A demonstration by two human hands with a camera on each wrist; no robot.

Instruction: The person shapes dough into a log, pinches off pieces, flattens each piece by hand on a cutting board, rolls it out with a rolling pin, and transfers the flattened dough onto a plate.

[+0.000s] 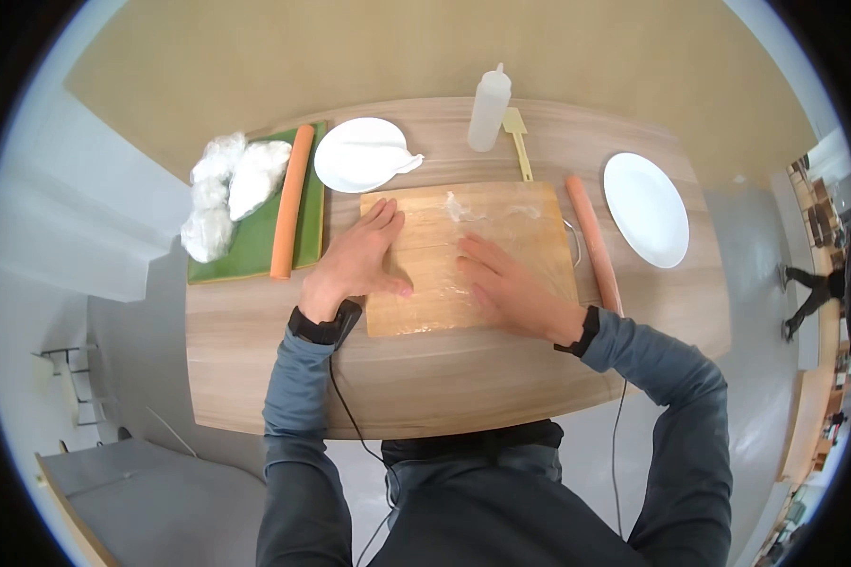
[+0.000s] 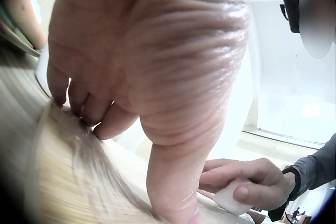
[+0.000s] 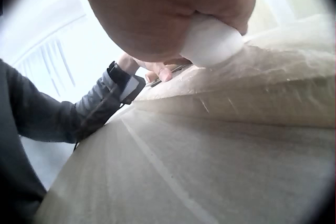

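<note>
A wooden cutting board point(image 1: 416, 236) lies in front of me with clear plastic film point(image 1: 529, 222) spread over it, wrinkled near the far edge. My left hand point(image 1: 357, 255) rests at the board's left side, fingers spread and fingertips on the film point(image 2: 86, 155). Over the board's right half, my right hand point(image 1: 515, 293) grips a smooth white piece with a rounded edge point(image 3: 212, 40); its thumb lies on this piece in the left wrist view. The piece is low against the film-covered board, and from the head camera the hand hides it.
At left, a green tray point(image 1: 309, 231) carries several plastic-wrapped white bundles point(image 1: 255, 180) and an orange rod point(image 1: 293, 203). Behind the board are a white bowl point(image 1: 350, 137) with a white spoon, a squeeze bottle point(image 1: 489, 109) and a spatula point(image 1: 517, 137). Another orange rod point(image 1: 593, 241) and a white plate point(image 1: 646, 210) lie right.
</note>
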